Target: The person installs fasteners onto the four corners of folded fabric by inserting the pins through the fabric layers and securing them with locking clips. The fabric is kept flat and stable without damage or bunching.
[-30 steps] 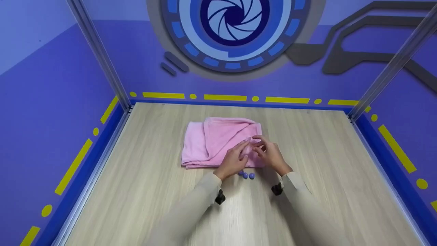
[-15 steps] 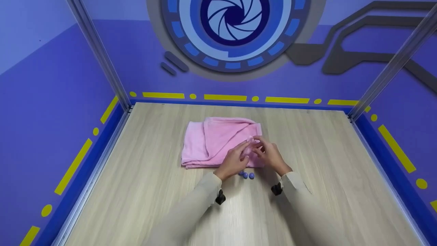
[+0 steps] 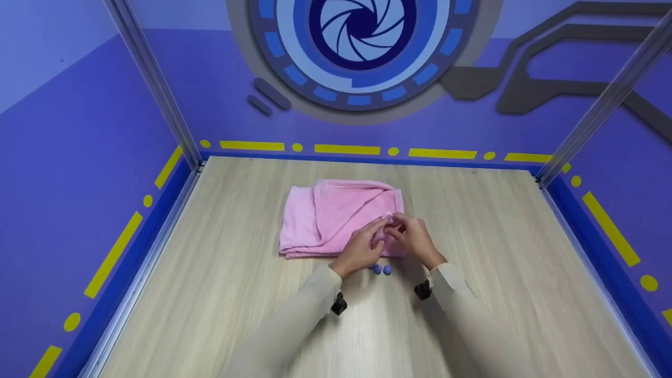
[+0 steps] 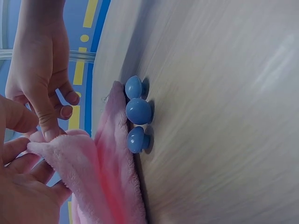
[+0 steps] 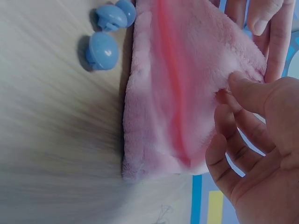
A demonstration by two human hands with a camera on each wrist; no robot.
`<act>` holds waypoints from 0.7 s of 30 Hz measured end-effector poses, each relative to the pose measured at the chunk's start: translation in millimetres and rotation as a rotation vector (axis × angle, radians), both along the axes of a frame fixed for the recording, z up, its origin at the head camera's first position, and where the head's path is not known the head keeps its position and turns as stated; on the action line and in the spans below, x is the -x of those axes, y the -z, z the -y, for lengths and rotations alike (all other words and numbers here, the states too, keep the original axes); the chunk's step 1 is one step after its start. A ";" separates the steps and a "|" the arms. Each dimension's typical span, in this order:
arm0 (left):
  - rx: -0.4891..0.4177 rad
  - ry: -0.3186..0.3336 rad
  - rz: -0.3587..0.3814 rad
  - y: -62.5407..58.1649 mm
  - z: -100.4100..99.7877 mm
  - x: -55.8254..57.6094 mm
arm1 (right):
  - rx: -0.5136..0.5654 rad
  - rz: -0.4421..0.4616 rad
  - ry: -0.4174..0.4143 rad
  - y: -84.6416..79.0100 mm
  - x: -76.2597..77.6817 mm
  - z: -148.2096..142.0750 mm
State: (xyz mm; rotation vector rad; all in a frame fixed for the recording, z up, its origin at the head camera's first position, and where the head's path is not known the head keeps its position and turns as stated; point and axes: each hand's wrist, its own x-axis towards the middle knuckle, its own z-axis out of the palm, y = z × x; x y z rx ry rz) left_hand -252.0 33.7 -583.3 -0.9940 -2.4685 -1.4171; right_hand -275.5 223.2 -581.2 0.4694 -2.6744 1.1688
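Note:
A folded pink fleece blanket (image 3: 336,210) lies on the table, its right front part lifted into a peak. My left hand (image 3: 362,247) holds this peak, with the cloth between thumb and fingers in the left wrist view. From the other side my right hand (image 3: 418,242) pinches the same spot with thumb and index finger; its other fingers (image 5: 224,161) curl loosely beside the cloth. Whether anything lies inside the fold is hidden. Just in front of the blanket's near edge stand three blue mushroom-shaped clips (image 4: 139,111), partly behind my left hand in the head view.
The wood-grain table (image 3: 236,315) stretches out around the blanket. Purple-blue printed panels (image 3: 194,84) enclose it at the back and sides, with metal posts (image 3: 157,84) at the rear corners. A black wrist device (image 3: 339,303) sits under each light sleeve.
My right thumb and index finger have come together on the lifted cloth, after standing a little apart. The left hand has shifted very slightly right. The clips have stayed put.

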 end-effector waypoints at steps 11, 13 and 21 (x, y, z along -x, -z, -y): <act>0.016 -0.013 -0.007 3.0 5.3 2.4 | 0.007 -0.110 0.012 3.9 0.5 0.6; 0.021 -0.037 -0.036 4.0 6.9 2.7 | 0.000 -0.127 0.009 5.0 0.4 0.0; 0.144 -0.088 -0.116 3.1 8.9 -5.0 | -0.017 -0.137 0.014 9.1 -1.4 -1.0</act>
